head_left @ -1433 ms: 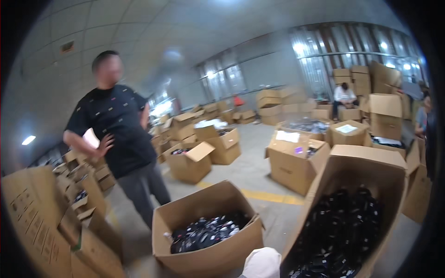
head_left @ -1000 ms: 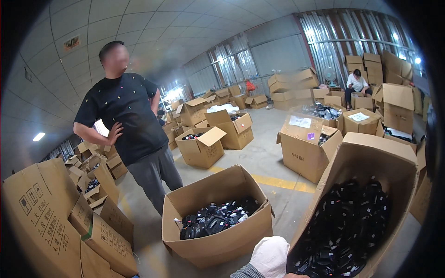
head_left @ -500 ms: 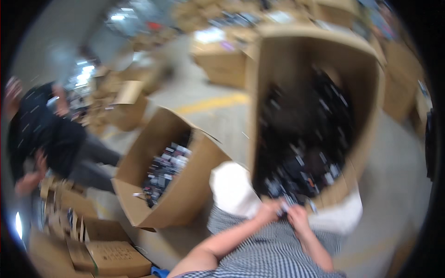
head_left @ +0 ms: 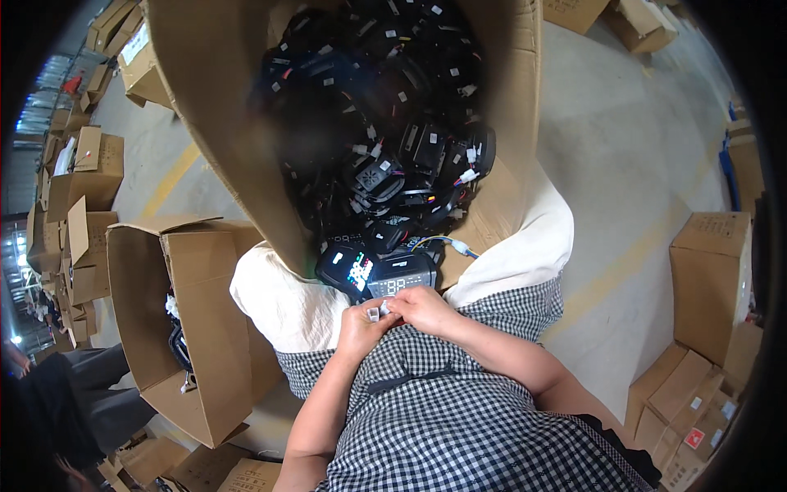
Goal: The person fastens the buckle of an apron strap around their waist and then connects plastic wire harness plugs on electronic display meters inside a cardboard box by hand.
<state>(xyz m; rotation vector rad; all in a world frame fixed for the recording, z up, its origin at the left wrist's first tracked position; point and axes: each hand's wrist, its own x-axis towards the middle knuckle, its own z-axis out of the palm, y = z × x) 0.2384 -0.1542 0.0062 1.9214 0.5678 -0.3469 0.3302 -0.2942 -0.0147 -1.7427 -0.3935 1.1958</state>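
Note:
My left hand (head_left: 359, 329) and my right hand (head_left: 423, 312) meet in front of my waist, fingers pinched. In the left fingers is a small white plug connector (head_left: 373, 314). Beside it the right fingers pinch another small white connector (head_left: 386, 307); whether the two are joined I cannot tell. Just beyond my fingers lie two black display units: a left one with a lit, coloured screen (head_left: 357, 269), and a right one showing pale digits (head_left: 397, 285). A blue and yellow cable with a pale connector (head_left: 461, 247) trails beside them.
A tall cardboard box (head_left: 516, 90), tipped toward me between my knees, holds many black units with wires (head_left: 422, 146). Another open carton (head_left: 215, 328) with units stands at left. A person in dark clothes (head_left: 65, 402) is farther left. Cartons (head_left: 711, 283) are stacked at right.
The view has swung and now looks more directly into the tall box. Both hands stay together at my waist. The blur has gone, and lit displays show beyond my fingers.

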